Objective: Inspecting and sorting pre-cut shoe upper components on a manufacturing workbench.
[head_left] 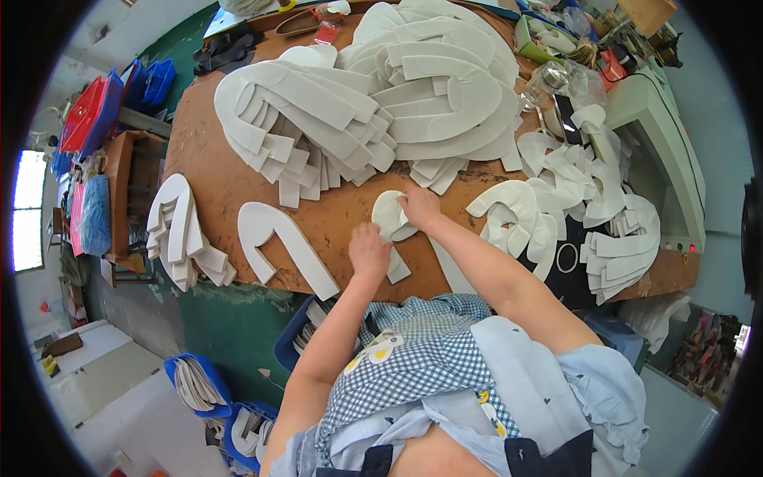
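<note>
Both hands are on a white U-shaped padded piece [387,208] at the near middle of the brown table. My left hand [369,250] grips its left side, fingers closed on the edge. My right hand [419,208] pinches its upper right edge with bent fingers. One leg of a white piece sticks out below my hands, and whether it belongs to the held one I cannot tell. Left of my left hand lies a single thick white U-shaped piece [253,226]. Right of my right forearm are loose thinner white curved pieces [517,193].
Large piles of white U-shaped pieces [318,99] cover the table's [203,159] far side. A smaller stack [170,215] stands at the left edge, another [632,246] at the right, near a grey machine [664,119]. Blue bins [199,389] holding white pieces stand below, left of me.
</note>
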`<state>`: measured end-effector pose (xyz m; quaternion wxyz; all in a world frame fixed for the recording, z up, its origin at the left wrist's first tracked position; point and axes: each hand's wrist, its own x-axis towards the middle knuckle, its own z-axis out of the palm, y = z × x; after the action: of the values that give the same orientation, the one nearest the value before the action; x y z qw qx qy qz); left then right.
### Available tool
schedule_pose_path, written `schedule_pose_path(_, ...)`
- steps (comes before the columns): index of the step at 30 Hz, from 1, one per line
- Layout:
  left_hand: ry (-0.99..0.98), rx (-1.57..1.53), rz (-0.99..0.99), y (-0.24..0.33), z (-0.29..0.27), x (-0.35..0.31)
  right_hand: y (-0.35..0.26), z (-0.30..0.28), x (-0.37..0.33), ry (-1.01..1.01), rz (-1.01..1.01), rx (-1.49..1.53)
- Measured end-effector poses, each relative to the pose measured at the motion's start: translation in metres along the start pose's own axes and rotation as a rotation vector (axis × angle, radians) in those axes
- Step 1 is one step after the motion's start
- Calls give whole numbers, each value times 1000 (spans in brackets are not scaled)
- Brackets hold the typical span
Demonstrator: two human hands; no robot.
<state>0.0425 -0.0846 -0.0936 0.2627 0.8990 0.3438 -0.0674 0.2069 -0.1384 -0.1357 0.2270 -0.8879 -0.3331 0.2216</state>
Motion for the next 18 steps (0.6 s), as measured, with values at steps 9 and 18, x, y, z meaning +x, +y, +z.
schedule_pose_path(9, -27, -194, 545, 4, 37, 27, 46, -19, -25, -55, 6, 185)
schedule_pose_path(18, -73, 30, 566, 14, 29, 21, 74, -23, -96, 90, 296, 686)
